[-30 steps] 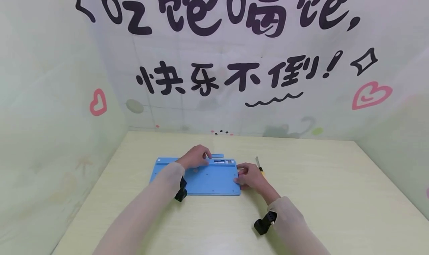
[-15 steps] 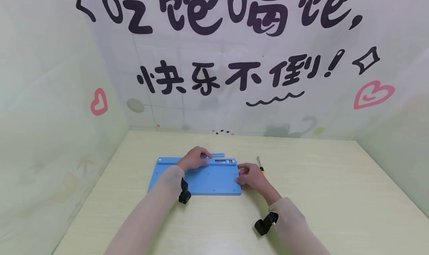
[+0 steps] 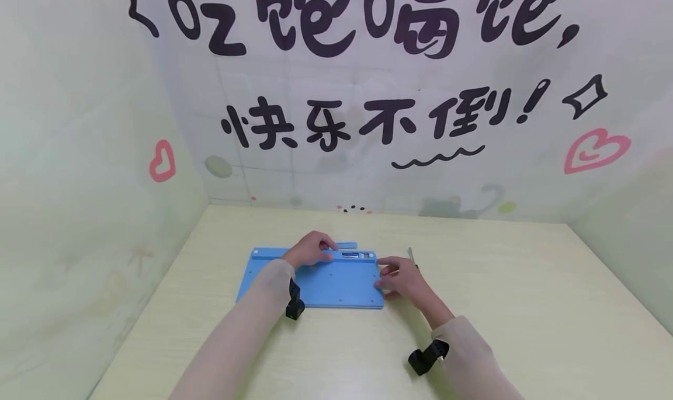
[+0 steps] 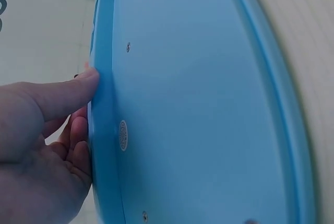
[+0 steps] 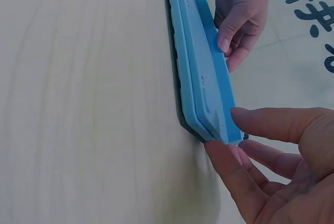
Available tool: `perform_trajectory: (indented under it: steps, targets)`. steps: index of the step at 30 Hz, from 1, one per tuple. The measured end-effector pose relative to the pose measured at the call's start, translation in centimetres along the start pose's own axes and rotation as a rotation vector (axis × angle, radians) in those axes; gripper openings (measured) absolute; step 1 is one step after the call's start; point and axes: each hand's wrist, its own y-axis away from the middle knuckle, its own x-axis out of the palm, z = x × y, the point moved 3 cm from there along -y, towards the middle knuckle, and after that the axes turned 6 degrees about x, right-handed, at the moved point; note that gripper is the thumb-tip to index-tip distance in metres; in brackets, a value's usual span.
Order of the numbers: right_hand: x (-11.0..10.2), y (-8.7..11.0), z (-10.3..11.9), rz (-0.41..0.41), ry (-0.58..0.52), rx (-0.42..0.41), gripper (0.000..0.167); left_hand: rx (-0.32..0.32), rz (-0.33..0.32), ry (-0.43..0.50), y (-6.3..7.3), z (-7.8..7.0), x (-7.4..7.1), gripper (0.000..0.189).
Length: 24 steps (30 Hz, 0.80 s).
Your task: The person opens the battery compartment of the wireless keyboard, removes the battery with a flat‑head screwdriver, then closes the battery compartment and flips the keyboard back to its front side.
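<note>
A light-blue keyboard (image 3: 342, 283) lies face down on the table, its screwed back upward. At the right end of its raised rear ridge, a battery compartment (image 3: 351, 255) is uncovered, with something dark and silvery inside. My left hand (image 3: 312, 249) grips that ridge near its middle; in the left wrist view the thumb (image 4: 86, 83) lies on the ridge and the other fingers are behind it. My right hand (image 3: 402, 278) holds the right end; in the right wrist view thumb and fingers (image 5: 235, 174) meet the corner. Parts of the keyboard's left side are hidden by the left arm.
A narrow blue strip, like a battery cover (image 3: 347, 245), lies just behind the keyboard. The metal shaft of a screwdriver-like tool (image 3: 410, 254) shows behind my right hand, its handle mostly hidden. Printed cloth walls (image 3: 336, 178) enclose the table at the back and sides.
The head view has shifted slightly, moving the whole scene a little to the right. Both hands keep their holds on the keyboard. The tool's yellow part is now hidden behind the right hand.
</note>
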Motion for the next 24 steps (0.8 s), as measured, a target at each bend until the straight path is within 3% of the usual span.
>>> perform_trajectory:
  steps: [12,24]
  targets:
    - [-2.9,1.9,0.6,0.014,0.018,-0.095,0.049,-0.029,0.012,0.008,0.4,0.1,0.5,0.016]
    - [-6.9,2.7,-0.4,-0.018,0.005,-0.133,0.053,-0.053,0.006,0.012,0.3,-0.6,-0.2,0.017]
